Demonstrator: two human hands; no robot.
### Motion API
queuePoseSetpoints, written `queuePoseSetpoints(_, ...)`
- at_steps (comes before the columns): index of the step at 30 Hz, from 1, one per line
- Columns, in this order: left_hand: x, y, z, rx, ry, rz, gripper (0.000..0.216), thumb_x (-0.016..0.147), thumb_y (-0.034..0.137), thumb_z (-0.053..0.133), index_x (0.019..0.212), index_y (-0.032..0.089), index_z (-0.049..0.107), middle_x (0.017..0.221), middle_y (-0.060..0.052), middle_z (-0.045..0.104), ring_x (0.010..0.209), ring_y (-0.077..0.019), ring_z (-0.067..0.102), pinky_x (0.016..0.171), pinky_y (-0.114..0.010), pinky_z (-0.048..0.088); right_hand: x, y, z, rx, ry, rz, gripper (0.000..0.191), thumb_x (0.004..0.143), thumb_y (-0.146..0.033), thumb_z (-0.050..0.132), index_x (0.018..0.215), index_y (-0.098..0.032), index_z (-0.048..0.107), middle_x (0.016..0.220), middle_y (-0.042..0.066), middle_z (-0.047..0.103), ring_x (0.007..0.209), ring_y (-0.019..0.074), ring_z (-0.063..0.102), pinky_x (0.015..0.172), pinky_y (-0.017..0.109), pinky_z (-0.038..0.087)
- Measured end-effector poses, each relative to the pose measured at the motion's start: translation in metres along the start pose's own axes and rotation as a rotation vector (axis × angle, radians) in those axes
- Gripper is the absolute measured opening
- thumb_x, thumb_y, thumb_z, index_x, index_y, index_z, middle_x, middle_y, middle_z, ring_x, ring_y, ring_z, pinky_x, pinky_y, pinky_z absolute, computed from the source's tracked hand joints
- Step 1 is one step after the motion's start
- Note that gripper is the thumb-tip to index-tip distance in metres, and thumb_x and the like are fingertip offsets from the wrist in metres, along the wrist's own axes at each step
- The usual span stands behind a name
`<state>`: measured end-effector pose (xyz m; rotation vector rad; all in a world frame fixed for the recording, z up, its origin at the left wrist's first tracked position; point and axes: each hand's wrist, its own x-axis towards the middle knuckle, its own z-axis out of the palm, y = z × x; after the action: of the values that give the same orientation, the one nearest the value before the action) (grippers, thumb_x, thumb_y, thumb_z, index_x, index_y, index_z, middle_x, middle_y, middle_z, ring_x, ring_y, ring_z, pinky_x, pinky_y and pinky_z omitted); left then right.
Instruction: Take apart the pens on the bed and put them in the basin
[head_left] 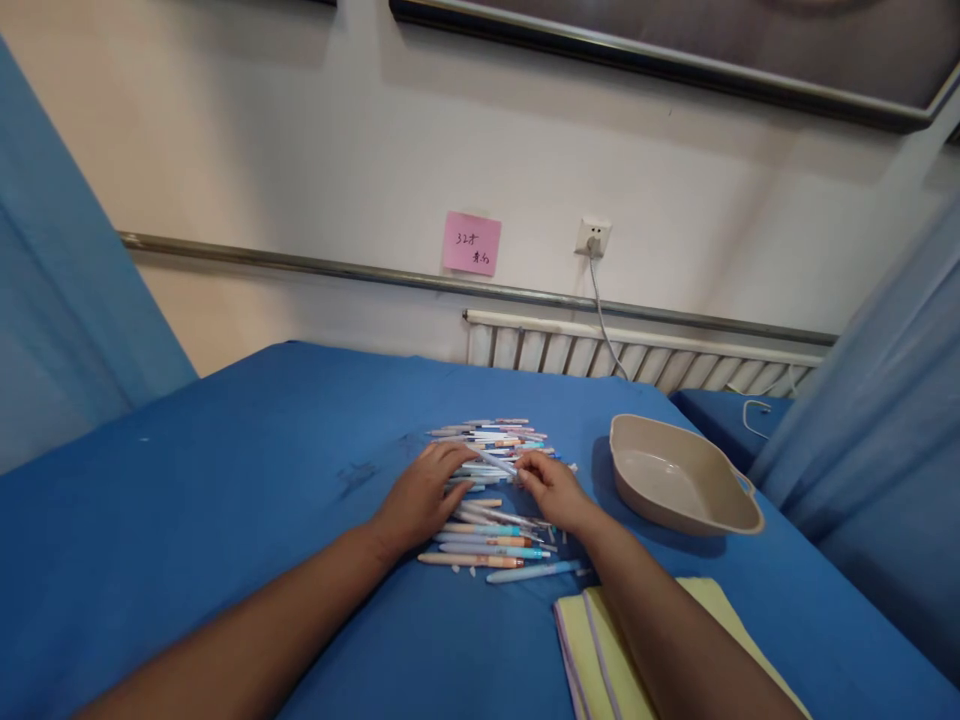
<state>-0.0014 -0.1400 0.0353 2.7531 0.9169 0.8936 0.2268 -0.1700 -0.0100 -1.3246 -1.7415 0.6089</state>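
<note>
Both hands rest on a loose heap of slim pastel plastic pens [491,500] lying near the middle of the blue-covered worktop [225,480]. The left hand [420,500] lies palm down on the heap's nine o'clock edge, its fingers [450,458] spread slightly and laid flat across several barrels; they press on the pens and do not close round any one that can be seen. The right hand [551,488] sits at the heap's three o'clock side, its fingers [525,470] curled inward and pinched on the end of a pale lilac pen [495,461] that slants up toward ten o'clock between the two hands. Whether the left fingertips also touch that pen cannot be told.

From the heap, a shallow beige oval plastic dish with small handles [679,475] stands at three o'clock, close by but apart from the pens. A pale yellow folded cloth with a lilac stripe [600,650] lies at five o'clock; the right forearm crosses over it and the picture's lower edge cuts it off.

The pens under both palms are hidden, and the far ones blur together, so their number cannot be made out. Tiny loose bits, perhaps caps, lie round the near pens, too small to tell.
</note>
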Motion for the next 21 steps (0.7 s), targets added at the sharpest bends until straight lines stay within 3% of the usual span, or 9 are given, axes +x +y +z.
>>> queuePoseSetpoints(8, 0.000, 0.000, 0.003, -0.032, 0.122, 0.039, 0.032, 0.084, 0.018, 0.053, 0.117, 0.021, 0.051, 0.125, -0.010, 0.049, 0.118, -0.0228, 0.044, 0.100, -0.042, 0.037, -0.002, -0.003, 0.002, 0.153, -0.090, 0.047, 0.008, 0.081, -0.024, 0.047, 0.082, -0.020, 0.054, 0.067, -0.003, 0.051, 0.061, 0.0124, 0.045, 0.059, 0.024, 0.037)
queuePoseSetpoints(15, 0.002, 0.000, 0.006, -0.112, 0.015, 0.027, 0.012, 0.089, 0.021, 0.045, 0.092, 0.020, 0.057, 0.091, -0.004, 0.061, 0.089, -0.0167, 0.056, 0.082, -0.031, 0.046, -0.002, -0.007, 0.008, 0.251, -0.120, 0.069, 0.011, 0.079, -0.029, 0.052, 0.078, -0.018, 0.056, 0.067, -0.003, 0.053, 0.062, 0.0114, 0.047, 0.060, 0.023, 0.038)
queuePoseSetpoints(21, 0.000, -0.002, 0.011, -0.132, 0.013, -0.007, 0.014, 0.087, 0.023, 0.049, 0.099, 0.020, 0.057, 0.096, -0.005, 0.063, 0.094, -0.0181, 0.057, 0.084, -0.032, 0.045, -0.001, -0.008, 0.008, 0.194, -0.113, 0.041, 0.015, 0.080, -0.031, 0.054, 0.076, -0.017, 0.060, 0.072, -0.001, 0.060, 0.067, 0.0128, 0.052, 0.066, 0.025, 0.042)
